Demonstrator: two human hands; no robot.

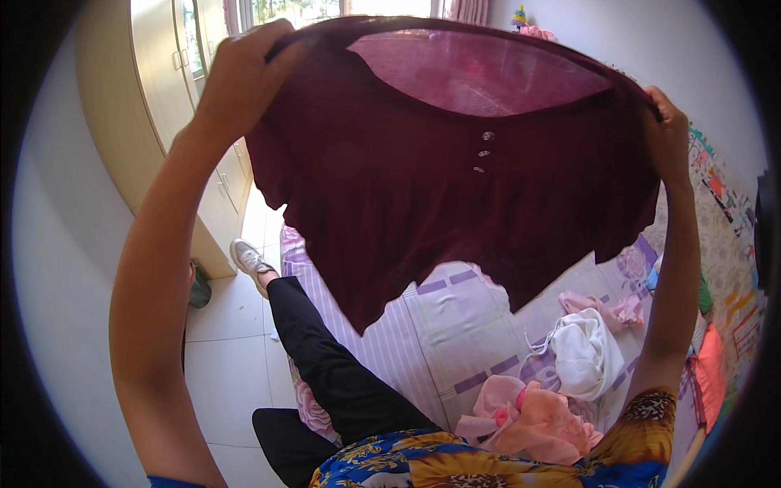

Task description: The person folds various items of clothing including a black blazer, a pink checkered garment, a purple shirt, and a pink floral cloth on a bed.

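A dark maroon top [390, 165] with a wide scooped neckline and several small shiny buttons hangs spread out in the air before me. My left hand [250, 76] is closed on its upper left corner. At the upper right corner, my right hand [668, 131] grips the fabric. Light shows through the back layer inside the neckline. The lower edge hangs unevenly over a bed with a purple and white patterned sheet [439, 341]. The fingertips of both hands are partly hidden by cloth.
A white drawstring garment [589, 354], a crumpled peach and pink garment [531, 421] and a pink cloth [610, 311] lie on the bed at the right. Pale wardrobes [165, 73] stand at the left, by a tiled floor [226, 366]. My leg in black trousers [348, 372] extends along the bed's edge.
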